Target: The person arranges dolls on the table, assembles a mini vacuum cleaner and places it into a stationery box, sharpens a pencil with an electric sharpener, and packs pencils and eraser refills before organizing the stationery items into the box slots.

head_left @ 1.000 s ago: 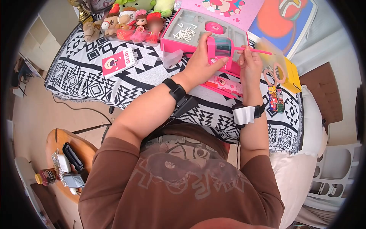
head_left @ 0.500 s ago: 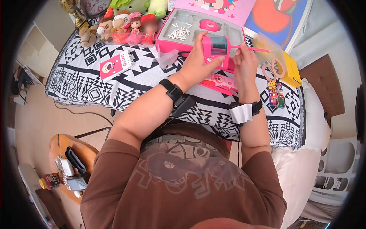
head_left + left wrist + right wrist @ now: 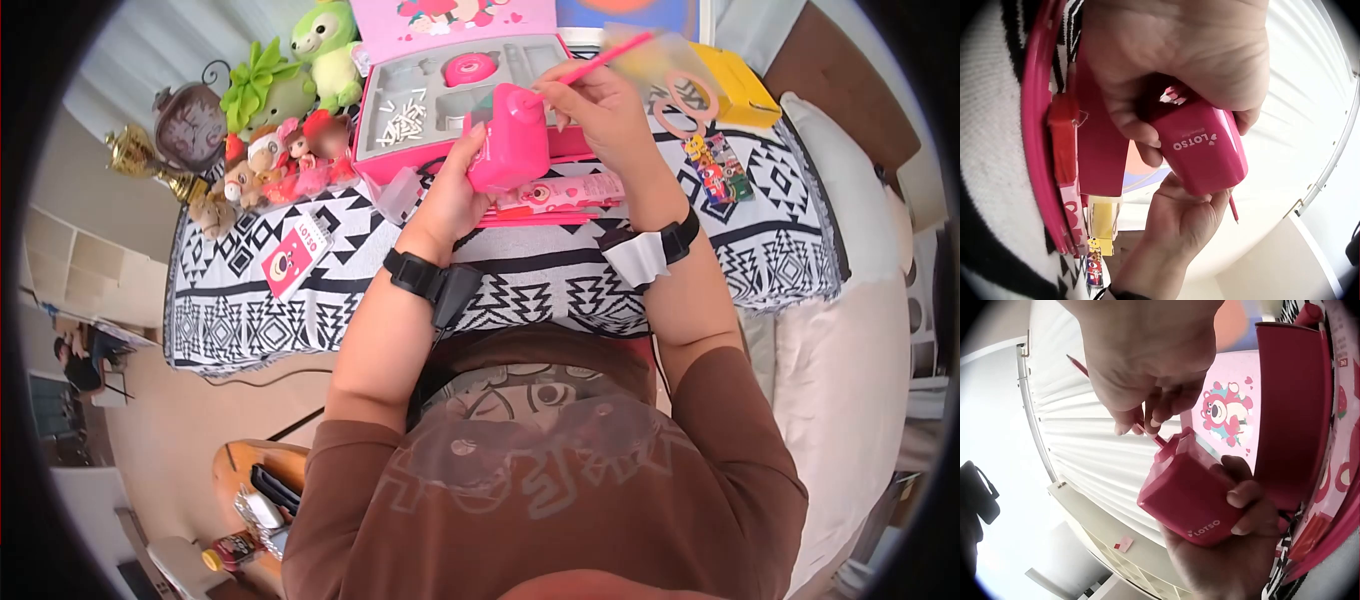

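Observation:
My left hand (image 3: 450, 205) grips a pink LOTSO pencil sharpener (image 3: 515, 150), its fingers wrapped round the body. The sharpener is held up in front of the pink gift box, with its lettering showing in both wrist views. From its end a pink pencil (image 3: 612, 57) sticks out, slanting up to the right. My right hand (image 3: 605, 110) pinches this pencil close to the sharpener, with thumb and fingertips; the pencil's far end (image 3: 1077, 365) shows beyond the hand in the right wrist view. The pencil's inner end is hidden in the sharpener.
Behind the hands stands the open gift box (image 3: 400, 165), holding small white sticks (image 3: 403, 122) and a pink round item (image 3: 470, 68). Pink pencils (image 3: 560, 219) lie in front. Left are a LOTSO notebook (image 3: 295, 258) and plush toys; right, pink rings (image 3: 685, 103) and a yellow box (image 3: 748, 85).
The sharpener has turned in my left hand, so its pencil end now faces up toward the head camera. The pencil swung from nearly level to slanting upward. The head view has shifted.

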### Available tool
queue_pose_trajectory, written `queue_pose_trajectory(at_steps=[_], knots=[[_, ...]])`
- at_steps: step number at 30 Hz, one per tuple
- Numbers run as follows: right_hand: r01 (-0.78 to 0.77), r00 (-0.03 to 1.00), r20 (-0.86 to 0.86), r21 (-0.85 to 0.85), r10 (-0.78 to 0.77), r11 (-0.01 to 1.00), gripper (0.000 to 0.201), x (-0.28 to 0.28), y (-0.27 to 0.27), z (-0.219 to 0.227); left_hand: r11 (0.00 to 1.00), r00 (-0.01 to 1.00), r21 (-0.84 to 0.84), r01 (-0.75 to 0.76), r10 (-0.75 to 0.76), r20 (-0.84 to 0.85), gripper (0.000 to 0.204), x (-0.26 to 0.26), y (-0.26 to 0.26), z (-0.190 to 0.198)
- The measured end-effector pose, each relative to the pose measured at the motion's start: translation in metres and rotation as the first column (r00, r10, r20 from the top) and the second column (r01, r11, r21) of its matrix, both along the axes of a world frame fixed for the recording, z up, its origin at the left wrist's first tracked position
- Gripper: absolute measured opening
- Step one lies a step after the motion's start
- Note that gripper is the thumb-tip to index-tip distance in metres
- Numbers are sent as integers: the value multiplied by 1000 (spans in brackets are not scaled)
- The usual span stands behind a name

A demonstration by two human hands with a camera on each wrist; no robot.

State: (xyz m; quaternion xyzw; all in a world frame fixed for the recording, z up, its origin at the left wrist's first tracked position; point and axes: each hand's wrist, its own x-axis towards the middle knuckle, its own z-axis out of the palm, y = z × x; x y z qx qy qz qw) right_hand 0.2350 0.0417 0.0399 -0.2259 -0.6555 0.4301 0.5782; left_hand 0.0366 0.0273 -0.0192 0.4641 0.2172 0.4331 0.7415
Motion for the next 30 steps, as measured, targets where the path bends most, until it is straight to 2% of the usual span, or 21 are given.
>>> queue_pose_trajectory(at_steps=[1,3,4,6,10,12,15,19,24,28,30], knots=[[14,1000,-13,-3,-14,1000,16,2,-1,1,1000,1000,-3,14,-14,-13,54,1,0,-1],[-32,992,120,-9,33,999,17,8,0,5,989,998,-140,44,-36,53,63,7,-8,9],[-24,993,117,-9,24,1000,17,11,0,8,989,998,-140,52,-45,50,63,6,-6,7],[-142,973,177,-41,147,989,19,15,-1,12,977,978,-65,204,-200,61,67,0,-1,4],[-133,976,179,22,127,991,19,13,5,5,965,971,-119,235,-228,64,69,-1,1,3],[-20,967,256,51,7,998,19,11,7,1,961,969,-152,229,-209,134,67,-2,3,-1],[17,976,217,32,-24,999,18,5,5,-1,955,953,-131,267,-241,186,67,-2,6,-5],[95,961,255,55,-106,994,18,1,2,-3,972,974,-115,203,-188,130,67,0,5,-5],[67,984,160,55,-75,996,17,-3,-2,-2,994,997,-74,75,-73,22,64,4,0,0],[74,987,134,86,-85,994,16,-6,1,-6,999,999,-17,28,-28,17,63,8,-2,2],[142,984,93,132,-155,981,14,-7,4,-9,998,1000,-67,-11,12,11,61,11,-7,8]])
